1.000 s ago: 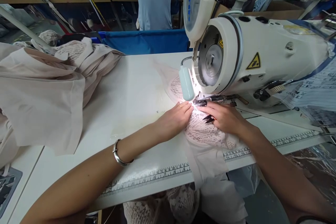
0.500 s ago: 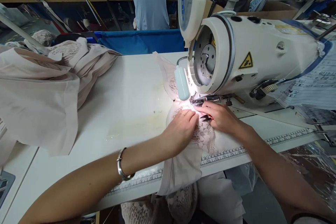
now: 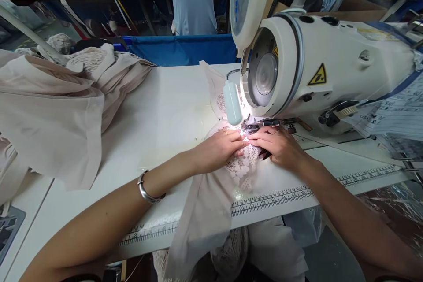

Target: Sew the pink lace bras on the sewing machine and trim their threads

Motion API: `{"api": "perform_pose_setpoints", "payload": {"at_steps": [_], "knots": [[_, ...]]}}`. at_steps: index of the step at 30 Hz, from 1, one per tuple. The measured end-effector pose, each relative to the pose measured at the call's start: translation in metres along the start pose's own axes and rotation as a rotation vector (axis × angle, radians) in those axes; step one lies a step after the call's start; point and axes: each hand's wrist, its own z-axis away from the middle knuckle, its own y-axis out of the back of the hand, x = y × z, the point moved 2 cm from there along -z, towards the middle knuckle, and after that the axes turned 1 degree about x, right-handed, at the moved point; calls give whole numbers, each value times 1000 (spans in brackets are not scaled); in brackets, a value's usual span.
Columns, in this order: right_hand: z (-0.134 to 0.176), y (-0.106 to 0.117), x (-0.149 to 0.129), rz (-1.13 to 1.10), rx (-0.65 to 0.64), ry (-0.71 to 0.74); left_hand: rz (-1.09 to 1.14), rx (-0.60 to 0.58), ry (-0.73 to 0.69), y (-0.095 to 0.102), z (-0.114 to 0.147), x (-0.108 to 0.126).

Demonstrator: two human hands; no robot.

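Note:
A pale pink lace garment piece [image 3: 239, 168] lies under the needle area of the white sewing machine [image 3: 350, 59], its plain part hanging over the table's front edge. My left hand [image 3: 220, 150] rests on the lace with fingers stretched out, left of the presser foot. Close by on the right, my right hand [image 3: 277, 145] presses its fingertips on the fabric just in front of the foot. Tucked in that hand is a pair of thread snips [image 3: 265, 154], of which only the dark blades show. A small lamp [image 3: 233, 103] lights the spot; the needle is hidden.
A heap of pale pink garments [image 3: 66, 119] covers the table's left side. A printed ruler strip [image 3: 274, 200] follows the front edge. Behind the table are a blue cloth bin [image 3: 185, 50] and a person in a blue shirt [image 3: 193, 0].
The machine's round inner part, sharp before, is now blurred by spinning. The lace has shifted, and its hanging part swung left. My left hand lies flatter; the snips are more covered.

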Motion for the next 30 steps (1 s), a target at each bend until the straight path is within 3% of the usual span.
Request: {"api": "perform_pose_setpoints", "payload": {"at_steps": [6, 9, 13, 19, 30], "knots": [[0, -4, 2, -45, -4, 3, 29, -62, 32, 12, -2, -21], [0, -5, 2, -46, -29, -29, -108, -8, 49, 11, -2, -17], [0, -3, 0, -46, -43, -53, -278, -1, -53, 4, -3, -5], [-1, 3, -2, -60, 35, 19, -342, -9, -49, 5, -1, -4], [0, -2, -2, 1, 5, 4, -372, 33, -45, -2, -2, 0]]}}
